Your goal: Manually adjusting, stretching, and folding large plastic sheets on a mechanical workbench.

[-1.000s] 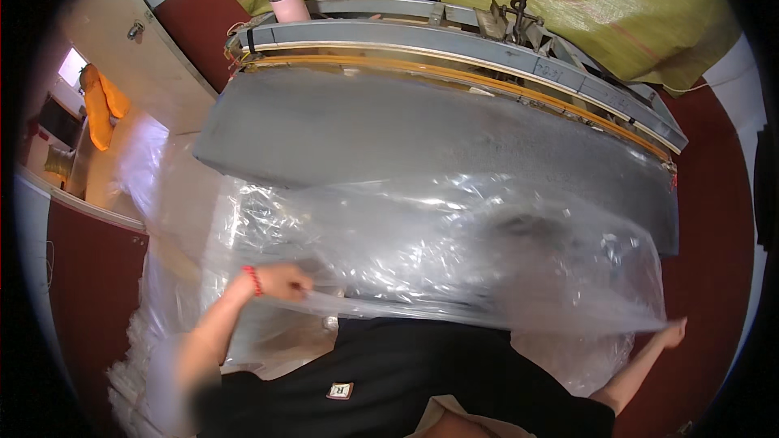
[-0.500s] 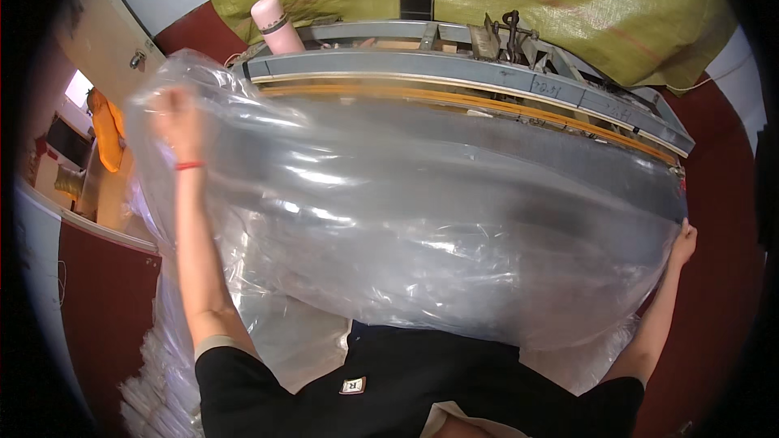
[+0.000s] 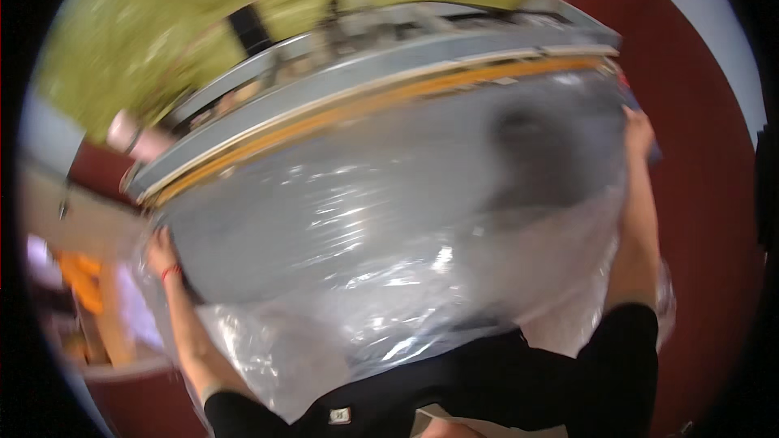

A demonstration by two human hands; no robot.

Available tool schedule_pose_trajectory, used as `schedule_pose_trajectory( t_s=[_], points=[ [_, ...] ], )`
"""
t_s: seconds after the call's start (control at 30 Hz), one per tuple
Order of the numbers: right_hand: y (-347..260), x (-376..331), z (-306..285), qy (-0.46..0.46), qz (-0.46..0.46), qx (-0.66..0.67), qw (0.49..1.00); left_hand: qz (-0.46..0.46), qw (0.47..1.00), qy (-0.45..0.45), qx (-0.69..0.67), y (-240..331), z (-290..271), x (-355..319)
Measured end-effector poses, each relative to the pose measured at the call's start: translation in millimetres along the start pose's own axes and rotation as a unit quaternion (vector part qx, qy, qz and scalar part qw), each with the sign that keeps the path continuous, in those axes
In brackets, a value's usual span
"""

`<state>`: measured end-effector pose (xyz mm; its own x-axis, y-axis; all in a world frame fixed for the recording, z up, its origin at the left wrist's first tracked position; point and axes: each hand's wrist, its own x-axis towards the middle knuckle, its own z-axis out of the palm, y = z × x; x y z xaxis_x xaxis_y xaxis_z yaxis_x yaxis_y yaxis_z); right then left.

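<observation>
A wide sheet of clear plastic film [image 3: 349, 227] lies spread over a grey tabletop, wrinkled and shiny along the side close to my body. At the tabletop's left edge, my left hand [image 3: 162, 253] is closed on the film, a red band around its wrist. Farther out, by the far right corner, my right hand [image 3: 639, 131] grips the film's right side. Both hands are somewhat smeared, so the exact finger positions are hard to make out. Loose film hangs in folds between my arms and down past the near edge.
Beyond the film runs a long grey metal frame [image 3: 341, 81] with an orange strip [image 3: 389, 97] along it. A pink bottle [image 3: 138, 138] stands at its left end. A dark phone-like slab [image 3: 249, 30] rests against a large yellow-green woven sheet [image 3: 162, 32]. The floor is dark red.
My left hand has come down from above the far left corner to the tabletop's left edge, drawing the film flatter. The view has turned, and my right hand now appears farther out.
</observation>
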<state>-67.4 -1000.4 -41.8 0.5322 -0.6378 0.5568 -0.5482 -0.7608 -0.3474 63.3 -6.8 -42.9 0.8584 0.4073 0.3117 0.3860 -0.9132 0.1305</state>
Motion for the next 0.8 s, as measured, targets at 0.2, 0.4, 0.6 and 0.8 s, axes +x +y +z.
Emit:
schedule_pose_trajectory(
  t_s=[0.2,0.4,0.6,0.8],
  points=[
    [-24.6,1.5,34.5,-0.020,0.091,0.248,0.964,0.076,0.899,0.036,-0.429,104.2,-44.6,-36.6],
    [2.0,8.4,13.4,-0.082,0.132,0.249,0.956,0.272,0.517,-0.563,-0.584,390.1,-167.2,-275.0],
    [-29.1,0.9,17.2,-0.062,0.151,0.247,0.955,0.527,0.344,-0.686,-0.366,471.8,-124.8,-419.4],
    [-19.1,-0.8,10.5,-0.002,0.124,0.240,0.963,0.313,0.526,-0.597,-0.518,505.2,-48.1,-425.9]
  ],
)
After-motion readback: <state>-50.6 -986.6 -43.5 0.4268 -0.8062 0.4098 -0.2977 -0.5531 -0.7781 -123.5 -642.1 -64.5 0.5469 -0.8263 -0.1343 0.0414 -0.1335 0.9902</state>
